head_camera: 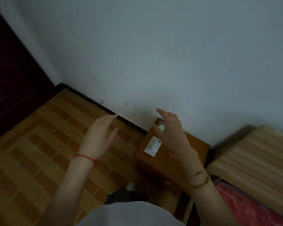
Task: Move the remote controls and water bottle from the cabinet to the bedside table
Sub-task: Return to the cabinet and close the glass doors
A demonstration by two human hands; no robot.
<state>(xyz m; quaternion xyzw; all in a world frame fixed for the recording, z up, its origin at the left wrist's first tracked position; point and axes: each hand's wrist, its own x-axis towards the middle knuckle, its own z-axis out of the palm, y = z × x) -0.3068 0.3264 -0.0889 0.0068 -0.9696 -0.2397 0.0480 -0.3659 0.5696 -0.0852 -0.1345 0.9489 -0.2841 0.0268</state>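
Observation:
Two white remote controls (152, 146) lie side by side on the brown wooden bedside table (191, 144) against the wall. A pale, clear object, perhaps the water bottle (161, 126), shows at the table's far corner, half hidden behind my right hand. My right hand (171, 134) hovers above the table with fingers spread and holds nothing. My left hand (99, 136), with a red string at the wrist, hangs open over the floor to the left of the table. The cabinet is out of sight.
Brown tiled floor (39, 152) spreads to the left, with a dark door (10, 79) at far left. A wooden headboard (255, 154) and red bedding (252, 204) lie to the right of the table. My foot (131, 186) stands just before the table.

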